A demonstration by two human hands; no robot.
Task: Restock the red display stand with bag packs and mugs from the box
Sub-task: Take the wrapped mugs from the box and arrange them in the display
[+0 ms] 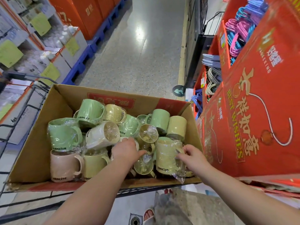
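Fingers [181, 151] of the right hand [193, 157] clasp a film-wrapped yellow mug [167, 157] in the box [32, 153]; left hand [125, 151] seems loosely curled on others. Ceramic: rigid, breakable, slippery under wrap, so grip the body.

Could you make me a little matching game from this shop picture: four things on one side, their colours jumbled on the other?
Things:
1. mug at the box's near-left corner
2. mug under the right hand
3. display stand
4. pallets along the aisle's left side

Colours:
A. red
B. blue
C. pink
D. yellow

Pairs: 1-C, 2-D, 3-A, 4-B
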